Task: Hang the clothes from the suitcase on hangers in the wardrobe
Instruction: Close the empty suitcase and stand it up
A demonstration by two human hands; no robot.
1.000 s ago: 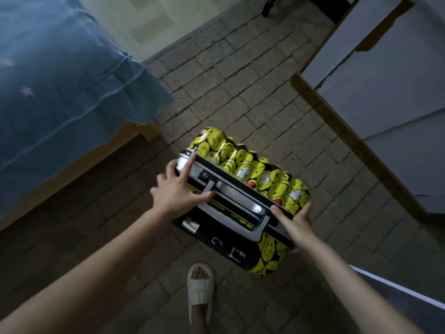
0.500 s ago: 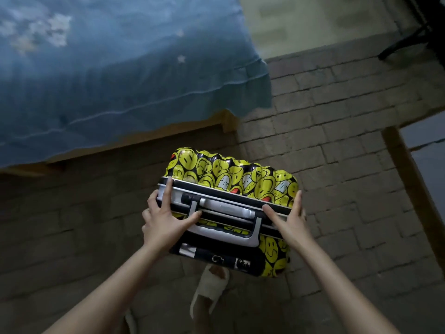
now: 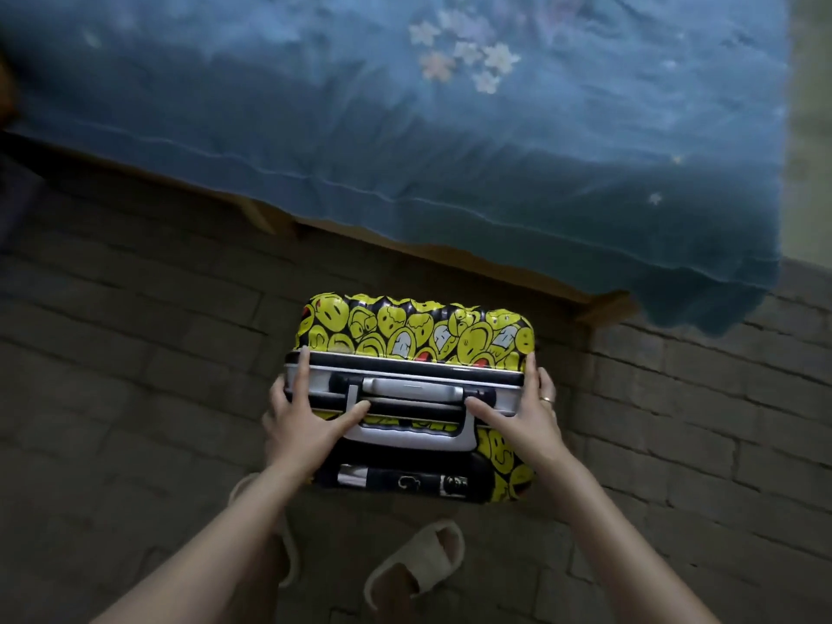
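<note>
Closed yellow smiley-print suitcase (image 3: 418, 328) stands upright on the floor beside the bed

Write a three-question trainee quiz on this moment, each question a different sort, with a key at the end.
1. True or false: the yellow smiley-print hard-shell suitcase is closed and stands on the grey brick floor.
2. Multiple choice: where are the left hand and the right hand? A) both on the blue floral bedspread; B) one at each end of the suitcase top, beside the silver pull handle; C) both hanging free.
3. Fill in: the person's feet wear pale ___.

Key: 1 true; 2 B; 3 slippers. The straight fingers rest on the shell; no clothes, hangers or wardrobe show.
</note>
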